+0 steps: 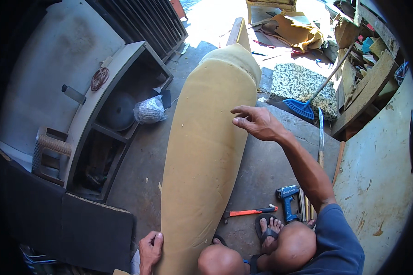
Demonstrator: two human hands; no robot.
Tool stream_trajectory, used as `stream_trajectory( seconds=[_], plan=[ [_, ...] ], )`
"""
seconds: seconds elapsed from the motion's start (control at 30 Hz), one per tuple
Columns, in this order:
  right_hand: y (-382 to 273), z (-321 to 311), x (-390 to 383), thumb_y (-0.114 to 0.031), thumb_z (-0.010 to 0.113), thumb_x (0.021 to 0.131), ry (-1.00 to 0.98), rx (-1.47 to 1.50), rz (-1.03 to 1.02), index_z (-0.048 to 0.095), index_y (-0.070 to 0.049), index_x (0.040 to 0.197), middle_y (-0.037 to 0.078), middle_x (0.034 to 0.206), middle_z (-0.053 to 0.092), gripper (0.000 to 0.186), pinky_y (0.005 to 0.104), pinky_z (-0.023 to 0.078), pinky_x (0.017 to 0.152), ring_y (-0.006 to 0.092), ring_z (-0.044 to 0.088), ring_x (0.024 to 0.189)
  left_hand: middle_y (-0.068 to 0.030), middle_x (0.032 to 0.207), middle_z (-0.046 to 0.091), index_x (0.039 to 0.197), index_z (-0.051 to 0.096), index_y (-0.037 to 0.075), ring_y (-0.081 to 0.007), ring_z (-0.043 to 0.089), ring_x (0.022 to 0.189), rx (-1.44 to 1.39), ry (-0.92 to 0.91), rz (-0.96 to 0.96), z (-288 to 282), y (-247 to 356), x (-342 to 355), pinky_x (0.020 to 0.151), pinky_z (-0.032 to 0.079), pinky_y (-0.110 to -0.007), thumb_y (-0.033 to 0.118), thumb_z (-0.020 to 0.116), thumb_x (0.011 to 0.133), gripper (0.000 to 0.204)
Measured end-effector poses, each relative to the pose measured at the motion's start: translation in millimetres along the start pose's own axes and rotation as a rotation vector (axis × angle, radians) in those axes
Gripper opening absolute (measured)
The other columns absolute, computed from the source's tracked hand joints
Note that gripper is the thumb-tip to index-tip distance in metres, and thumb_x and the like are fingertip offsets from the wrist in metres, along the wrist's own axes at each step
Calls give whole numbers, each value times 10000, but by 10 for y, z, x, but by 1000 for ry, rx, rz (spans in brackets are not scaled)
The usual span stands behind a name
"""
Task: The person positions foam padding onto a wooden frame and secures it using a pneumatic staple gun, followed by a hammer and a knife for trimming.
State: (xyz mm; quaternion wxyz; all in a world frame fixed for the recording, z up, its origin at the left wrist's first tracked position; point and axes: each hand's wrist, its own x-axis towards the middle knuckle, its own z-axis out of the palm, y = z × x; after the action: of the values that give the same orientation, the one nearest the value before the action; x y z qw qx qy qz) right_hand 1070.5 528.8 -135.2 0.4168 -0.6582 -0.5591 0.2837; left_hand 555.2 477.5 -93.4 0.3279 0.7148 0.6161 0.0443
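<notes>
A long tan foam pad stretches away from me, covering a long piece whose wooden end sticks out at the far end. The foam's sides curve down and its far end has a thick, folded lip. My left hand is closed at the near left edge of the foam, its thumb against it and the fingertips hidden. Over the foam's right side, my right hand is open and holds nothing, with thumb and forefinger apart. Whether its fingertips touch the foam is hard to tell.
Beside my right foot lie a hammer with an orange and black handle and a blue nail gun. Farther right are a long blade, a blue broom and a speckled foam block. A cabinet stands left; scrap wood piles right.
</notes>
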Motion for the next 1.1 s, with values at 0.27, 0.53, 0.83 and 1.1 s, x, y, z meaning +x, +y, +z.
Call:
stream_trajectory(
  seconds=[0.27,0.53,0.83,1.1],
  plan=[
    [430,-808,1017,-499,582,981,113,-127,-2,608,33,1326,232,1272,671,634,407,492,1043,358,647,1193,-120,924,544,937,580,-15,-210,518,870,-27,181,105,291,-131,-37,802,434,-353,241,415,1059,328],
    [200,-1192,2522,-516,450,1030,-95,-369,-97,641,1,1282,254,1326,623,607,471,434,1086,408,579,1252,-177,1146,615,1355,491,2,-293,599,1051,-83,171,-12,293,56,-343,956,477,-412,318,485,1053,437],
    [584,-1085,3247,-666,302,1028,-229,-593,120,686,-92,1262,241,1218,678,730,481,483,1005,403,629,1179,-202,1308,567,1420,457,98,-309,521,1230,-448,-135,-205,497,-9,-90,1063,408,-436,491,535,1019,567],
    [920,-1397,3438,-669,530,949,-196,-587,111,825,-146,928,144,873,761,601,423,538,824,310,715,833,-153,1437,514,1489,407,51,-253,512,1333,-1068,-829,-124,460,1937,3114,1077,469,-441,804,444,900,957]
  ],
)
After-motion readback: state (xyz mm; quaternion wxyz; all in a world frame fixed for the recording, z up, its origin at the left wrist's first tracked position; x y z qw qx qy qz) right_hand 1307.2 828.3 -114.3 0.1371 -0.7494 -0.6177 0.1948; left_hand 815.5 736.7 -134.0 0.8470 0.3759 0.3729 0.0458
